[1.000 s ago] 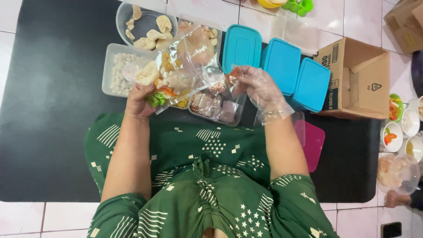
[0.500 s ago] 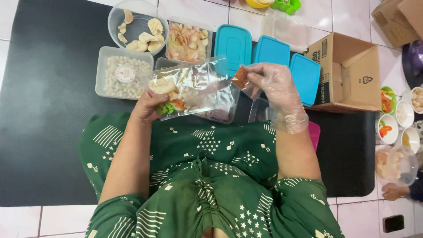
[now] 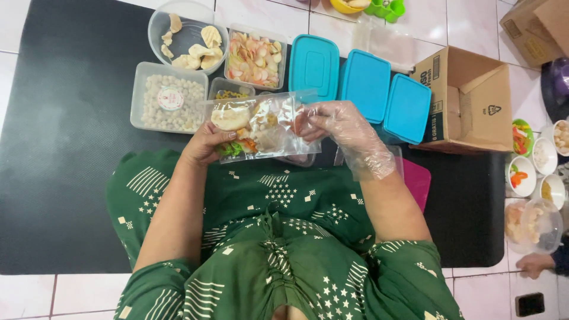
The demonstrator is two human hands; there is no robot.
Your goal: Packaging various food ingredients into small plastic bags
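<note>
Bright, even overhead light — soft shadows, sharp focus, slight edge distortion.

3 turquoise lids [image 3: 365, 83]; black mat [image 3: 65, 148].

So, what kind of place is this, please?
Probably a home floor used for packing food: a black mat lies on white floor tiles, with open tubs of crackers and a clear bag of mixed food held in both hands.
</note>
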